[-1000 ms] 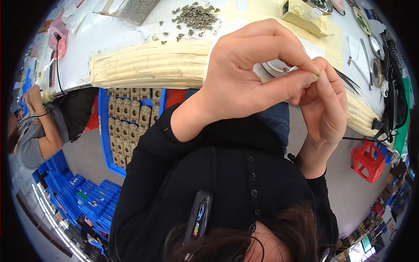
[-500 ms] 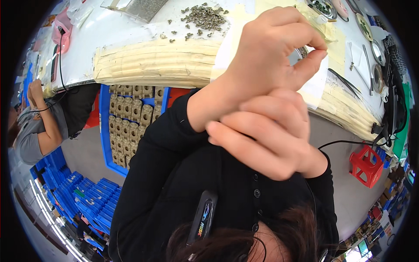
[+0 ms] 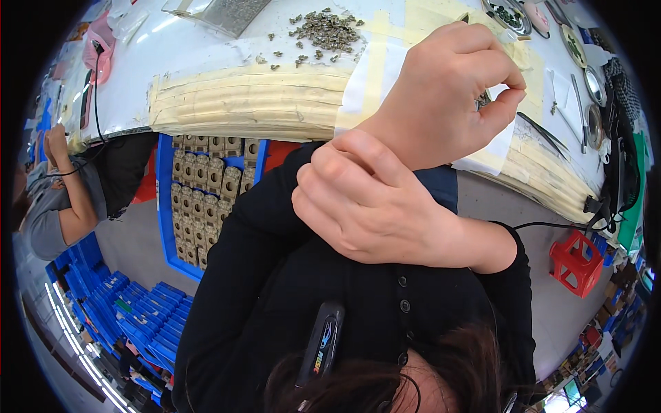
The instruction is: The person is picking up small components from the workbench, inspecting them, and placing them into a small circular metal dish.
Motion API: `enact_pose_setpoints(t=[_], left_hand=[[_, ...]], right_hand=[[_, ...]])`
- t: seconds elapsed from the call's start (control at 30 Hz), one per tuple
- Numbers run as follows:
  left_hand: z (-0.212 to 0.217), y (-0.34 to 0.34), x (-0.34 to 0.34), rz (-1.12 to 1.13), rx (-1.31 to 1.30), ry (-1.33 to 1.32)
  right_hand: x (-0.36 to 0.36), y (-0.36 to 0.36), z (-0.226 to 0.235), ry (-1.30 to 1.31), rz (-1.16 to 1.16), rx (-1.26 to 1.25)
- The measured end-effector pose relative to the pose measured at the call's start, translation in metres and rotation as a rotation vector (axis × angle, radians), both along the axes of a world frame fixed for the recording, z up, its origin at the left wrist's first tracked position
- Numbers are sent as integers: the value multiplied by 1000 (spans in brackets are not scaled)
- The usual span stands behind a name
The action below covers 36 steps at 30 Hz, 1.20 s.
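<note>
My left hand (image 3: 451,93) is raised over the near edge of the worktable (image 3: 227,103), its thumb and forefinger meeting at the tips in a ring. Whatever is between the tips, if anything, is too small to make out. My right hand (image 3: 368,203) reaches across my chest and lies over the left wrist. Its curled fingers close on the cuff of my black left sleeve (image 3: 275,196); the fingertips are partly hidden. Beyond the left hand, a pile of small metal parts (image 3: 327,31) lies on the white tabletop.
Black tweezers (image 3: 544,131) lie near the table's right edge, with round dishes (image 3: 508,15) farther back. Below the table stands a blue crate (image 3: 167,220) of brownish parts. A red stool (image 3: 577,261) is at the right. At the left sits another person (image 3: 58,213).
My right hand has moved left along the left wrist to the sleeve cuff. My left hand has shifted slightly to the right and nearer, still pinched.
</note>
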<state>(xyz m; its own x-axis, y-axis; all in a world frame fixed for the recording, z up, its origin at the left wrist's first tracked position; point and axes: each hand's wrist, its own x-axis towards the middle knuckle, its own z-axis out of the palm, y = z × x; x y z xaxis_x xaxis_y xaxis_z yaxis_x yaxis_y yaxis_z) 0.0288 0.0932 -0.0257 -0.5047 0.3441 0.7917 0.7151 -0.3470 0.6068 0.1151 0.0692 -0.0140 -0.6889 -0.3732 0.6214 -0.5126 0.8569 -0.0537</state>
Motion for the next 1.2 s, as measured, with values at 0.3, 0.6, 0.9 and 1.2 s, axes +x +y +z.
enact_pose_setpoints(t=[0.3,0.6,0.9,1.2], left_hand=[[15,-35,-14,-97,-173,24],[14,-49,4,-116,-127,-29],[21,-62,3,2,-200,146],[16,-61,6,-9,-214,127]], right_hand=[[85,119,65,-854,46,-334],[62,98,34,-326,-382,-1059],[35,92,14,-357,-100,-1379],[35,89,12,-269,-149,-1348]])
